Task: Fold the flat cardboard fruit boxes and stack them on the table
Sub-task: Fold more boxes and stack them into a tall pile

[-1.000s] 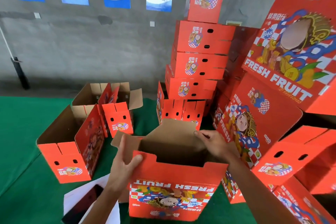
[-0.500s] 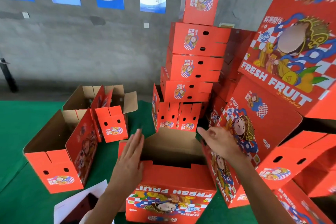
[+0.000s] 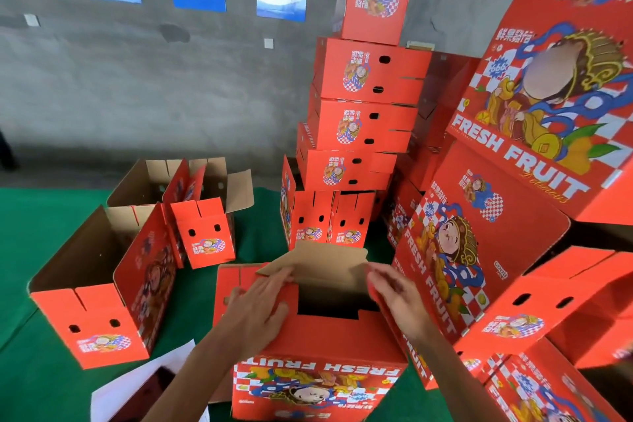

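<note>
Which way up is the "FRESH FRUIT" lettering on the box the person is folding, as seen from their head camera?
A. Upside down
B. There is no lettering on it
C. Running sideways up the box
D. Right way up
A: on the near face of the box being folded, between the left hand and right hand, the white words read inverted.
</note>
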The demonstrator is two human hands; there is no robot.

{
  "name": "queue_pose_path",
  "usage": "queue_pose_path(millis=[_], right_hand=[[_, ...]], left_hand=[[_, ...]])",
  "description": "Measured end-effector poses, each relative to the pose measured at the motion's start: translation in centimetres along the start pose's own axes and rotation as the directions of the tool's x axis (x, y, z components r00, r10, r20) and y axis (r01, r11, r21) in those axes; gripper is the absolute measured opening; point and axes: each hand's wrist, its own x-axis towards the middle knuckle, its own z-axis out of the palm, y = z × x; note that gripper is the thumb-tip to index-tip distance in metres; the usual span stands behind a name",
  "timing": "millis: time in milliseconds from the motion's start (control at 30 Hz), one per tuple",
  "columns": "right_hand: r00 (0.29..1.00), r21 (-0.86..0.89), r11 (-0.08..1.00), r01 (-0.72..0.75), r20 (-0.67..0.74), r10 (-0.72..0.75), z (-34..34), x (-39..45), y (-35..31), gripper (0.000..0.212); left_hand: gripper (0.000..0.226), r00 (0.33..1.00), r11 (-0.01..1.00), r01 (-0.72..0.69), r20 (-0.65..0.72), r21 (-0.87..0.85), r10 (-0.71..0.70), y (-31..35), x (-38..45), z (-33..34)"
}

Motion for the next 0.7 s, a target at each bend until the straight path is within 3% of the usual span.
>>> queue_pose_path(millis=[67, 200, 367, 467, 533, 700], right_hand=[[0.997, -0.011, 0.998, -0.069, 0.025, 0.070, 0.3, -0.1, 0.5, 0.046], [0.996, -0.284, 0.956, -0.076, 0.031, 0.088, 1.1, 0.1, 1.9, 0.084], [0.995, 0.066, 0.996, -0.060, -0.080, 0.065, 0.6, -0.2, 1.9, 0.046], [0.992, 0.146, 0.985, -0.095, -0.071, 0.106, 0.5, 0.2, 2.0, 0.035], [0.995, 0.145, 0.986, -0.077, -0.054, 0.085, 0.6, 0.3, 1.8, 0.025], [0.990, -0.024, 0.991, -0.129, 0.058, 0.130, 0.6, 0.0, 2.1, 0.029]], left_hand=[[0.070, 1.000, 0.999, 0.030, -0.009, 0.034, -0.030, 0.3, 0.5, 0.1], [0.094, 0.992, 0.997, 0.071, -0.110, 0.021, -0.068, 0.5, 0.9, 0.4], [0.056, 0.955, 0.967, -0.126, -0.291, -0.220, 0.058, 0.0, 0.3, 0.3], [0.070, 0.936, 0.944, -0.124, -0.352, -0.306, 0.008, 0.0, 0.2, 0.6], [0.086, 0.947, 0.938, -0.133, -0.321, -0.320, 0.024, -0.2, 0.3, 0.7], [0.085, 0.936, 0.931, -0.153, -0.351, -0.331, 0.030, -0.7, 0.8, 1.1]])
